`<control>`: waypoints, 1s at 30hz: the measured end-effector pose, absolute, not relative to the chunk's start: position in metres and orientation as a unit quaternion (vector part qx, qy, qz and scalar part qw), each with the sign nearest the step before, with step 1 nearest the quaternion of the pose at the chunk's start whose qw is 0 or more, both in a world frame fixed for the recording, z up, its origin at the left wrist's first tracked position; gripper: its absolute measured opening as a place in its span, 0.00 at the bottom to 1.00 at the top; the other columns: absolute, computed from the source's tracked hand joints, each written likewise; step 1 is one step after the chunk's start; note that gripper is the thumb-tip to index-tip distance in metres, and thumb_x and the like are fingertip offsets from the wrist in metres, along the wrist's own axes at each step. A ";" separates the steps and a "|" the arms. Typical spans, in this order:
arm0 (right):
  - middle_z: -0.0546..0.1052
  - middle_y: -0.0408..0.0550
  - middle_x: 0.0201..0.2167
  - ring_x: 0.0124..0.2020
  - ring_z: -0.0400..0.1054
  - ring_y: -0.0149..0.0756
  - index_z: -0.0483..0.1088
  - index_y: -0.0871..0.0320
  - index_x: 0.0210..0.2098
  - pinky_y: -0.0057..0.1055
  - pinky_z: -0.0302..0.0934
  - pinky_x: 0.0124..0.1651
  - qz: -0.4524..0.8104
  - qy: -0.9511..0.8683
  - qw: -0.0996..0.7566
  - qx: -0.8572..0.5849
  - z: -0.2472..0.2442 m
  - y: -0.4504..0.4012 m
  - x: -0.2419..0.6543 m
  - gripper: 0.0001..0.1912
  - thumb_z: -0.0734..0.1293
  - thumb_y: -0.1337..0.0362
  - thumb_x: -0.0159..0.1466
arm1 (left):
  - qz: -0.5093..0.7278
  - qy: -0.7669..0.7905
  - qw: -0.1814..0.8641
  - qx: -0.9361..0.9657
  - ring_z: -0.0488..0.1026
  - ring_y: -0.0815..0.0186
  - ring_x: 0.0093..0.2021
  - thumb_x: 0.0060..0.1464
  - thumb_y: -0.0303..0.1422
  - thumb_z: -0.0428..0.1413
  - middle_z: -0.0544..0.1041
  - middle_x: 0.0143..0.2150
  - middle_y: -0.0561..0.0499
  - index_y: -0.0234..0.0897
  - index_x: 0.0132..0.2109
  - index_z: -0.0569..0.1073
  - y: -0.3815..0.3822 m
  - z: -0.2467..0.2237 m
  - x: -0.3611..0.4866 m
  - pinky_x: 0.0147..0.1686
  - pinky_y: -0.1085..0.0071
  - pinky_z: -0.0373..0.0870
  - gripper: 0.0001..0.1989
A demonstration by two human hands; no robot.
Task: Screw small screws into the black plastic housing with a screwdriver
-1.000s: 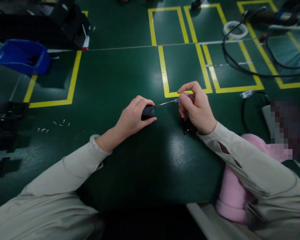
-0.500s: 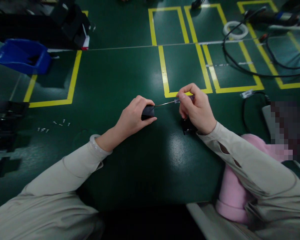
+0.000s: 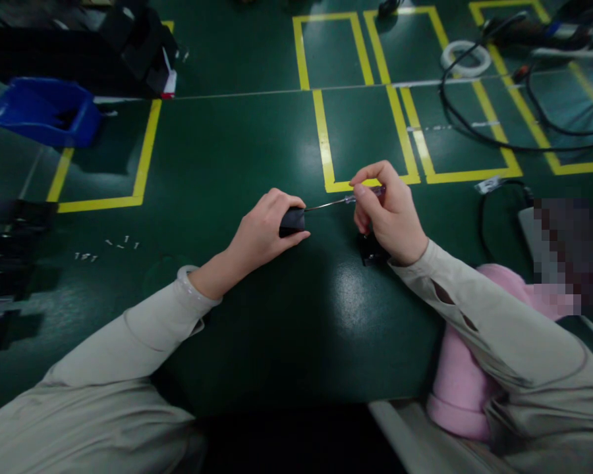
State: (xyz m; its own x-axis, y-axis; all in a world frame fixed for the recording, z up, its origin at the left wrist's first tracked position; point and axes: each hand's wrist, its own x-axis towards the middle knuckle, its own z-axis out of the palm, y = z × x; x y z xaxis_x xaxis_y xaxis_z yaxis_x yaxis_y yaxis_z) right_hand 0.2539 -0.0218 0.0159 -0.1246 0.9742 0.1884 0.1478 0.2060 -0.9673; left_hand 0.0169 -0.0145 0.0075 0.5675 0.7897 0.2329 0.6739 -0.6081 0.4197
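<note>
A small black block-shaped part is gripped between the thumb and fingers of my left hand, low over the green table. My right hand is closed around the clear handle of a screwdriver. Its thin metal shaft points left, and the tip meets the upper right end of the black part. Below my right palm sits a second black part, partly hidden by the hand; whether the fingers touch it I cannot tell. Several small screws lie on the table left of my left hand.
At the upper left stands a blue bin beside black equipment. More black parts line the left edge. A white tape roll and black cables occupy the upper right. Pink fabric lies by my right forearm.
The fingers of my right hand have shifted slightly on the screwdriver handle, with the index finger raised a little. My left hand and the black part have stayed put.
</note>
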 end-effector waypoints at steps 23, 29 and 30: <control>0.57 0.31 0.14 0.11 0.56 0.25 0.62 0.51 0.38 0.29 0.46 0.13 0.434 -0.612 0.481 -0.454 0.015 -0.021 0.254 0.14 0.64 0.48 0.68 | 0.203 0.414 0.145 0.875 0.70 0.57 0.52 0.58 0.35 0.62 0.72 0.51 0.43 0.36 0.53 0.68 -0.014 0.008 0.016 0.52 0.60 0.70 0.19; 0.59 0.31 0.15 0.12 0.56 0.25 0.62 0.52 0.40 0.28 0.48 0.13 0.442 -0.602 0.487 -0.453 0.015 -0.021 0.253 0.14 0.66 0.49 0.67 | 0.206 0.415 0.141 0.875 0.70 0.57 0.51 0.57 0.35 0.62 0.72 0.50 0.44 0.36 0.52 0.68 -0.014 0.007 0.016 0.52 0.60 0.70 0.19; 0.58 0.31 0.14 0.11 0.55 0.25 0.62 0.52 0.38 0.28 0.48 0.13 0.443 -0.601 0.489 -0.451 0.015 -0.021 0.253 0.15 0.65 0.49 0.67 | 0.207 0.414 0.139 0.876 0.71 0.57 0.51 0.57 0.35 0.62 0.73 0.50 0.44 0.35 0.52 0.68 -0.014 0.007 0.016 0.52 0.61 0.70 0.19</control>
